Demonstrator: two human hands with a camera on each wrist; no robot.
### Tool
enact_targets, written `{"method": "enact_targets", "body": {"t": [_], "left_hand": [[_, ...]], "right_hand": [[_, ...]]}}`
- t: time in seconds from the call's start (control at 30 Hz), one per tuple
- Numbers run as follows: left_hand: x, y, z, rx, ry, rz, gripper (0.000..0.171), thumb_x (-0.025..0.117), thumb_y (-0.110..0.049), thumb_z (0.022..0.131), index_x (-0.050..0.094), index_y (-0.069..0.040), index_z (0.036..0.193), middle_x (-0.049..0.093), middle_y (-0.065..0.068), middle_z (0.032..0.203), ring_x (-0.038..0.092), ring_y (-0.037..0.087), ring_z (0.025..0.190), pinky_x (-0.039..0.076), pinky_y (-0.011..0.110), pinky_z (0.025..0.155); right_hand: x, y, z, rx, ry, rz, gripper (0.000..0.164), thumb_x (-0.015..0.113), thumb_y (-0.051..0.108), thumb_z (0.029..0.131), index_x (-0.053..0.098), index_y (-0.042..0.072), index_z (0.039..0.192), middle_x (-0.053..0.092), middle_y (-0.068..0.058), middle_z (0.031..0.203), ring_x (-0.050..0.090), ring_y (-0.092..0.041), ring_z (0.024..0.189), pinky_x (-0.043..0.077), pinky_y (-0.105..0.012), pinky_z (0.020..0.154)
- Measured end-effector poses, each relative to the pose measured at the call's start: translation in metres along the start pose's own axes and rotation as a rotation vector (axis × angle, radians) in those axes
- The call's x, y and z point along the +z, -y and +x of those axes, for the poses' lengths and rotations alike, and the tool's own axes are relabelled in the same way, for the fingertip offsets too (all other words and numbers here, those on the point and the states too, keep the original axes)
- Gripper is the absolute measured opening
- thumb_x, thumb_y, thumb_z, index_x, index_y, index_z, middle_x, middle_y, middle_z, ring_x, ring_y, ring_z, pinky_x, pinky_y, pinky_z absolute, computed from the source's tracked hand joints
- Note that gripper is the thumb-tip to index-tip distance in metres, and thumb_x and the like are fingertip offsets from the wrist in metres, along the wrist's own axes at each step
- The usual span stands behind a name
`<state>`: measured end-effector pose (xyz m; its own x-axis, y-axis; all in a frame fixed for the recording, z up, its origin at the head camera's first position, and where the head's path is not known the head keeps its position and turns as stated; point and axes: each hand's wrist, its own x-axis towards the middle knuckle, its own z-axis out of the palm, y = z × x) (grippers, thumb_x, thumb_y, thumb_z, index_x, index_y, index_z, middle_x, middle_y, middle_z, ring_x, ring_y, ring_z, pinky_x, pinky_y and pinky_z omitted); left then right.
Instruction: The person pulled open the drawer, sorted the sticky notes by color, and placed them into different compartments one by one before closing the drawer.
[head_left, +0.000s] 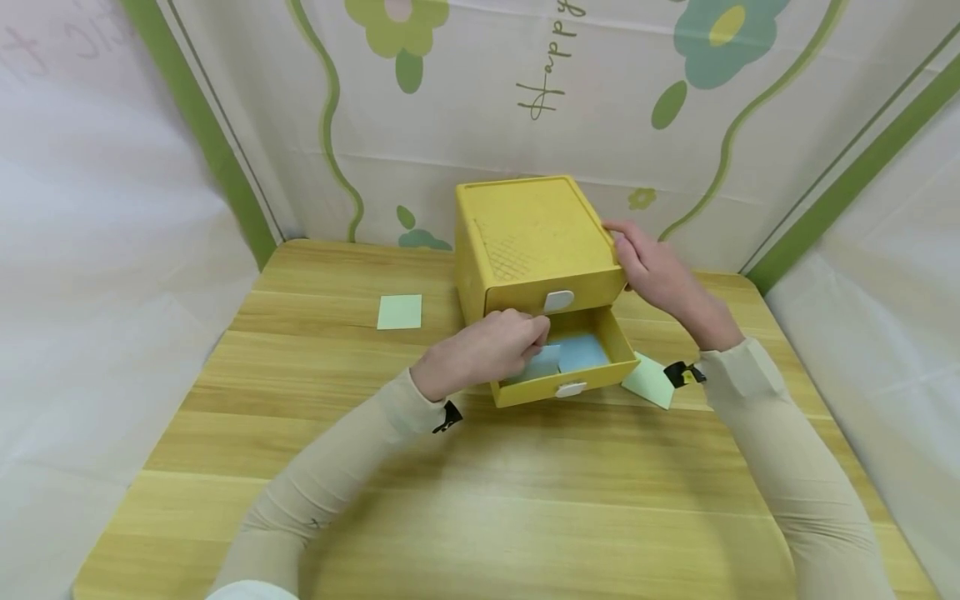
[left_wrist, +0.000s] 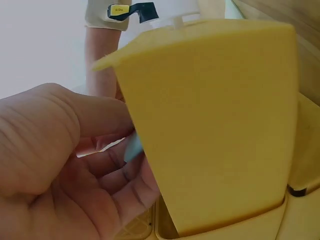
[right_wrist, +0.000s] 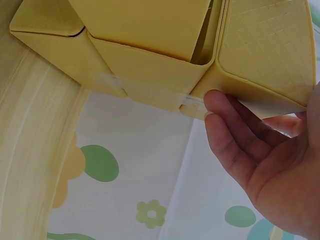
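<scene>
A yellow drawer box [head_left: 532, 221] stands on the table, its lower drawer [head_left: 536, 394] pulled out. My left hand [head_left: 495, 346] reaches over that drawer's left side and pinches a light blue paper note [left_wrist: 133, 147] between thumb and fingers; in the left wrist view the drawer partly hides it. Inside the drawer lies another blue note [head_left: 583, 353]. At the box's upper right edge rests my right hand [head_left: 660, 279]. Its fingers are extended against the side, fingertips right at the box in the right wrist view.
A pale green note [head_left: 400, 312] lies on the wooden table [head_left: 480, 517] left of the box. Another pale green note [head_left: 651, 382] lies by the drawer's right front corner. A white curtain [head_left: 465, 117] with printed flowers hangs behind the box.
</scene>
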<state>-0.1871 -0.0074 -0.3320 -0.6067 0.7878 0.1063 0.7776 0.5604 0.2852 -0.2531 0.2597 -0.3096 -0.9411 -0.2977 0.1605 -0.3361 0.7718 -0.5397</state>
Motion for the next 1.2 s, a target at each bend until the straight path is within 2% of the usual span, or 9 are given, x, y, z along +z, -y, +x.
{"method": "enact_targets", "body": {"t": [0.17, 0.3, 0.4, 0.47, 0.57, 0.73, 0.97, 1.1, 1.2], "left_hand": [[0.0008, 0.0014, -0.0007, -0.026, 0.019, 0.059, 0.013, 0.053, -0.009, 0.099, 0.058, -0.008, 0.088, 0.056, 0.0, 0.073, 0.05, 0.011, 0.064, 0.043, 0.022, 0.058], [-0.0013, -0.0004, -0.0009, -0.077, 0.104, 0.115, 0.014, 0.056, -0.017, 0.1, 0.062, -0.006, 0.094, 0.056, 0.001, 0.073, 0.052, 0.011, 0.062, 0.046, 0.022, 0.057], [-0.0034, -0.003, -0.0004, -0.118, 0.185, 0.125, 0.016, 0.055, -0.02, 0.101, 0.062, -0.008, 0.093, 0.05, -0.001, 0.07, 0.048, 0.01, 0.061, 0.043, 0.022, 0.056], [-0.0041, -0.0047, 0.0007, -0.142, 0.226, 0.124, 0.018, 0.053, -0.017, 0.101, 0.06, -0.011, 0.086, 0.043, -0.003, 0.069, 0.042, 0.01, 0.06, 0.039, 0.022, 0.054], [-0.0035, -0.0067, 0.0025, -0.163, 0.268, 0.147, 0.022, 0.049, -0.007, 0.1, 0.057, -0.013, 0.08, 0.04, -0.003, 0.07, 0.037, 0.011, 0.062, 0.035, 0.024, 0.052], [0.0003, -0.0083, 0.0045, -0.172, 0.287, 0.199, 0.026, 0.045, 0.003, 0.095, 0.061, -0.012, 0.082, 0.042, -0.002, 0.07, 0.034, 0.011, 0.061, 0.034, 0.024, 0.05], [0.0008, -0.0079, 0.0035, -0.171, 0.251, 0.209, 0.033, 0.044, 0.007, 0.092, 0.053, -0.014, 0.069, 0.034, -0.004, 0.065, 0.031, 0.01, 0.058, 0.03, 0.022, 0.046], [-0.0018, -0.0036, 0.0049, -0.181, 0.282, 0.155, 0.026, 0.046, 0.003, 0.094, 0.058, -0.012, 0.076, 0.038, -0.003, 0.068, 0.035, 0.011, 0.06, 0.032, 0.022, 0.05], [-0.0047, 0.0009, 0.0066, -0.193, 0.317, 0.091, 0.017, 0.048, -0.002, 0.097, 0.062, -0.01, 0.092, 0.046, -0.002, 0.073, 0.042, 0.011, 0.064, 0.036, 0.023, 0.055]], "right_hand": [[0.0009, -0.0003, -0.0004, 0.001, 0.002, 0.006, 0.051, 0.023, 0.042, 0.105, 0.038, 0.021, 0.149, 0.063, -0.019, 0.106, 0.062, -0.034, 0.074, 0.052, -0.037, 0.064], [0.0024, -0.0017, 0.0003, -0.01, -0.01, 0.004, 0.049, 0.024, 0.038, 0.106, 0.038, 0.019, 0.149, 0.063, -0.018, 0.1, 0.062, -0.034, 0.073, 0.051, -0.037, 0.063], [0.0036, -0.0026, 0.0011, -0.019, -0.02, 0.002, 0.048, 0.025, 0.037, 0.106, 0.039, 0.019, 0.148, 0.063, -0.017, 0.097, 0.061, -0.033, 0.071, 0.051, -0.037, 0.062], [0.0039, -0.0028, 0.0013, -0.022, -0.022, 0.001, 0.048, 0.025, 0.038, 0.106, 0.04, 0.019, 0.148, 0.063, -0.017, 0.095, 0.061, -0.033, 0.071, 0.051, -0.036, 0.061], [0.0039, -0.0024, 0.0013, -0.015, -0.015, 0.006, 0.05, 0.024, 0.042, 0.105, 0.039, 0.02, 0.148, 0.063, -0.017, 0.096, 0.061, -0.032, 0.071, 0.051, -0.036, 0.062], [0.0049, -0.0026, 0.001, -0.004, -0.008, 0.016, 0.051, 0.023, 0.043, 0.105, 0.039, 0.021, 0.149, 0.063, -0.017, 0.098, 0.062, -0.035, 0.073, 0.052, -0.036, 0.062], [0.0054, -0.003, 0.0017, -0.008, -0.006, 0.021, 0.051, 0.024, 0.042, 0.105, 0.038, 0.02, 0.149, 0.063, -0.018, 0.098, 0.061, -0.031, 0.071, 0.052, -0.035, 0.062], [0.0057, -0.0056, 0.0027, -0.018, -0.013, 0.021, 0.05, 0.024, 0.041, 0.106, 0.038, 0.019, 0.149, 0.062, -0.017, 0.096, 0.06, -0.026, 0.068, 0.052, -0.035, 0.061], [0.0049, -0.007, 0.0023, -0.022, -0.016, 0.02, 0.051, 0.024, 0.042, 0.106, 0.038, 0.019, 0.149, 0.061, -0.017, 0.097, 0.059, -0.025, 0.068, 0.052, -0.034, 0.061]]}}
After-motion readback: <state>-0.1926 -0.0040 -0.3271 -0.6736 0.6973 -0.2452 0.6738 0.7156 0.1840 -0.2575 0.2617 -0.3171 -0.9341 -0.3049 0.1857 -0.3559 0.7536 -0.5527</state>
